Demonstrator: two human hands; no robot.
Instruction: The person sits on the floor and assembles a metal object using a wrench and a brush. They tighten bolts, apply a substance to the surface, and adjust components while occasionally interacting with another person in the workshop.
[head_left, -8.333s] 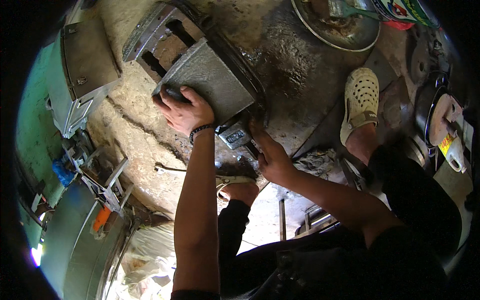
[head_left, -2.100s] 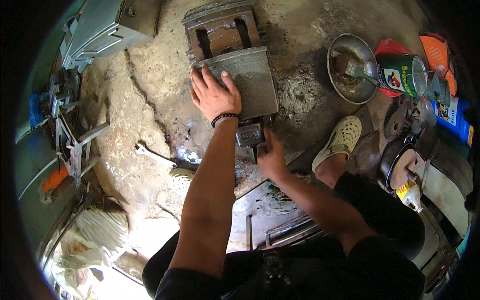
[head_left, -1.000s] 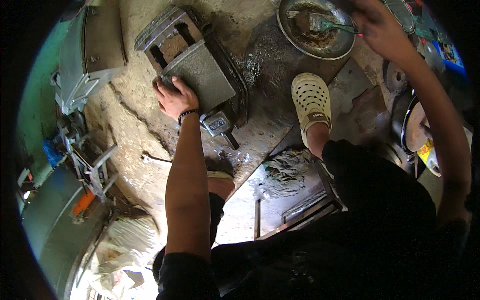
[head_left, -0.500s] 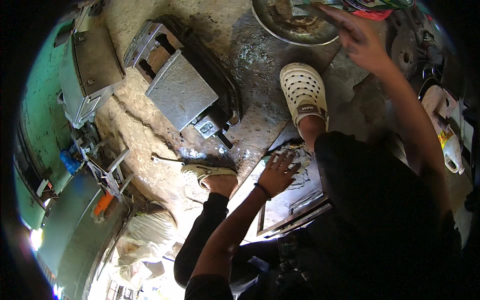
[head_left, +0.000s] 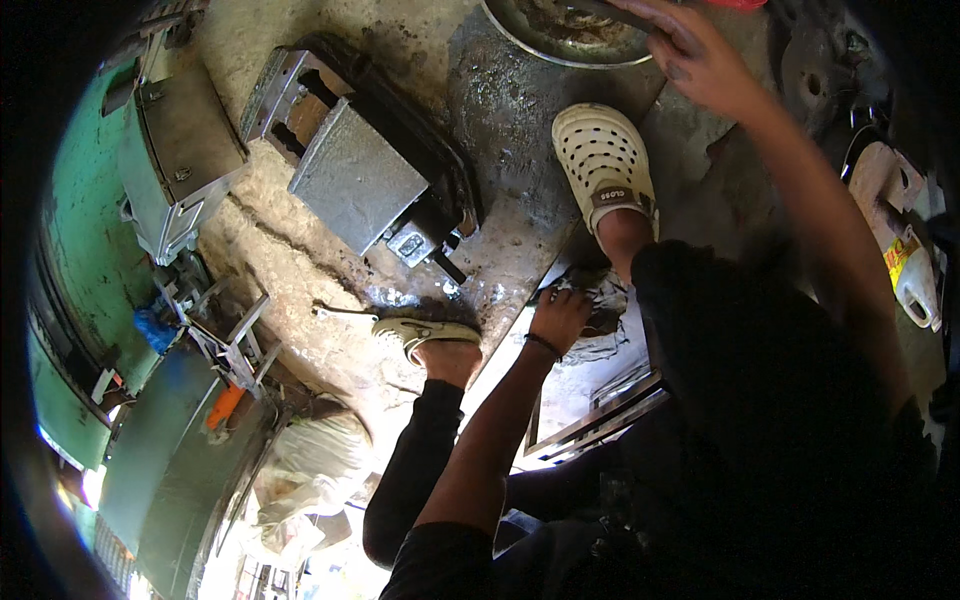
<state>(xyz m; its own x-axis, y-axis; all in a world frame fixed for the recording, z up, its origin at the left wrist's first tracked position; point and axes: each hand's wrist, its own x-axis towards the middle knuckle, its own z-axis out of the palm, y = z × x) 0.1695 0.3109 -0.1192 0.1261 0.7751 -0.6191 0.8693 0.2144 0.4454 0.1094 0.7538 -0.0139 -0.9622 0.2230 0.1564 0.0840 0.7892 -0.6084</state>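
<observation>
My left hand (head_left: 560,318), with a dark band at the wrist, is on a crumpled dark rag (head_left: 605,318) that lies on a pale flat surface between my legs. Its fingers have drawn together over the rag's edge. Out at the upper right, my right hand (head_left: 697,58) grips a dark, flat, narrow tool (head_left: 624,14). The tool reaches over a round metal basin (head_left: 560,59) with brownish, wet-looking matter inside. The tool's far end is cut off by the picture's top edge.
A heavy grey vise-like metal block (head_left: 360,175) stands on the stained floor. A wrench (head_left: 345,313) lies by my left clog (head_left: 425,337); my right clog (head_left: 603,160) is below the basin. Metal boxes (head_left: 185,150) line the left, a white bottle (head_left: 912,280) the right.
My left hand has gone from fingers spread flat to fingers bunched on the rag, which looks more folded. My right hand, still holding the tool, appears higher and further left.
</observation>
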